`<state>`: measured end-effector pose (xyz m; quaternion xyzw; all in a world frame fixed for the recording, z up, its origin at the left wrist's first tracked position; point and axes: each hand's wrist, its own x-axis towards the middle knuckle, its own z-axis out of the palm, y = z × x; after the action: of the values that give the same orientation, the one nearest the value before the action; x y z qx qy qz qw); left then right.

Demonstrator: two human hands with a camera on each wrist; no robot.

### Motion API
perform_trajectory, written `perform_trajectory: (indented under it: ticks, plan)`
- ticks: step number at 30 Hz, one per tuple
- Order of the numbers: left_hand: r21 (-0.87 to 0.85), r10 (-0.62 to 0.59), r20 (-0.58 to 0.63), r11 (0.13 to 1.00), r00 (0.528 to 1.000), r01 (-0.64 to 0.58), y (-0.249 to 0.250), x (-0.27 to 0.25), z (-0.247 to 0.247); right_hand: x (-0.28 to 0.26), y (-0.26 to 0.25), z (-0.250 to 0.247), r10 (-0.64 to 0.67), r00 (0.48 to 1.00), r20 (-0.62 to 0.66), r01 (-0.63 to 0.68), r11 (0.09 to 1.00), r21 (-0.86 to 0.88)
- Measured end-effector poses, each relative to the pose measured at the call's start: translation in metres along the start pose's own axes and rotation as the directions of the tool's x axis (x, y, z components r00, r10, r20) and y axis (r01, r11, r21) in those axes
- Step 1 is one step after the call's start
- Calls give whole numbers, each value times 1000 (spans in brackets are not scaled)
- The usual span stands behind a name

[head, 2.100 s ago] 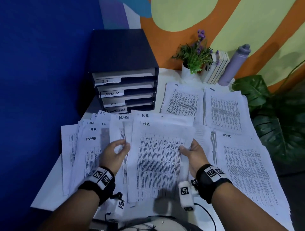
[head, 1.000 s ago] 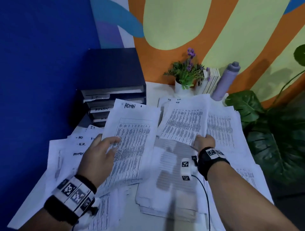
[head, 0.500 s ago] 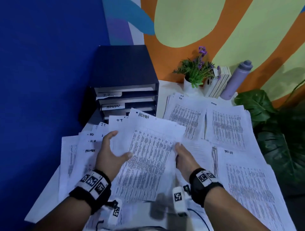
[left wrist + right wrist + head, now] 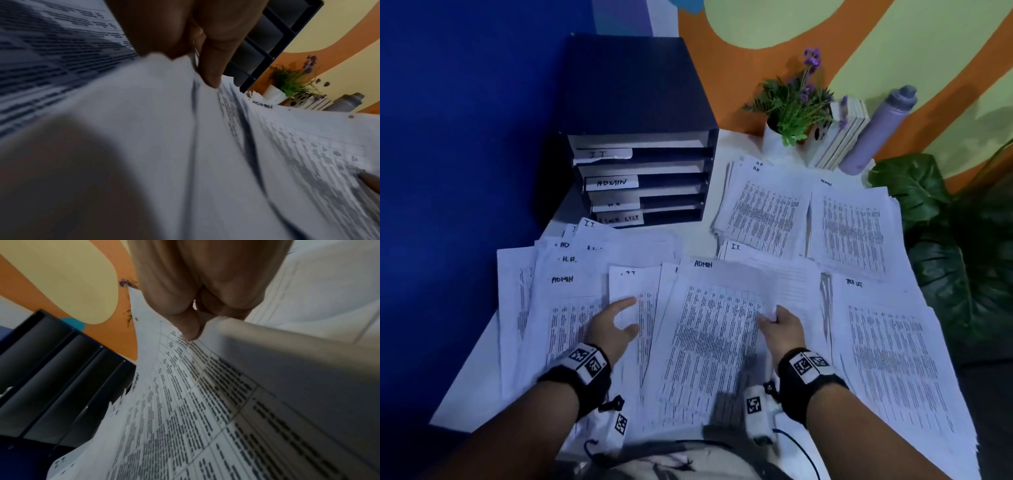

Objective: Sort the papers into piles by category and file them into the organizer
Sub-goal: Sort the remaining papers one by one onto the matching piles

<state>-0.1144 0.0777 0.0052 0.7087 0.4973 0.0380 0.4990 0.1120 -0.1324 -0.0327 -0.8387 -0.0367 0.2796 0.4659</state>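
**One thin ADMIN sheet, pinched at its right edge**

The right hand (image 4: 780, 325) pinches the right edge of the ADMIN sheet (image 4: 709, 342) between thumb and fingers; in the right wrist view the paper curls up at the place of the pinch. This sheet lies on top of the unsorted heap (image 4: 571, 308), near the front edge of the desk (image 4: 465, 387), in the middle. The left hand (image 4: 613, 325) holds nothing: its fingers are spread and relaxed, and they rest on the papers just beside the sheet, on its left side.

I judge that the sheet is very light and soft. It bends under its own weight, so a hold at one edge lets the far side hang down and drag the papers under it. Smooth sheets slide easily on each other, therefore the flat left hand is useful to keep the heap in place. The paper can crease or tear if the pinch is pulled sideways. A better hold is probably at the middle of one long edge, with the other hand supporting the opposite edge.

The ADMIN pile (image 4: 852, 226) lies near the back right corner, beside the H.R. pile (image 4: 763, 209). The organizer (image 4: 640, 102) stands at the back left corner.
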Motion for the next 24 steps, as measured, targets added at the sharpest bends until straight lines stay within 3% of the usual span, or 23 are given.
perform_trajectory:
  ticks: [3,8,12,18,24]
  plan:
    - [-11,-15,-9,1000,1000,15,-4,1,0,13,29,-3,55,998,23,-56,998,12]
    - [-103,-55,37,993,998,58,-2,-2,4,-7,12,-1,69,998,12,-70,980,188]
    - [22,-13,71,1000,997,12,-2,-5,4,-9,7,8,70,992,107,-96,961,258]
    - [-16,69,8,997,998,-69,13,-12,3,-11,-2,4,16,981,191,-65,964,257]
    - [-118,60,-16,991,998,-62,52,-19,5,-15,-27,-17,-37,992,121,-8,933,359]
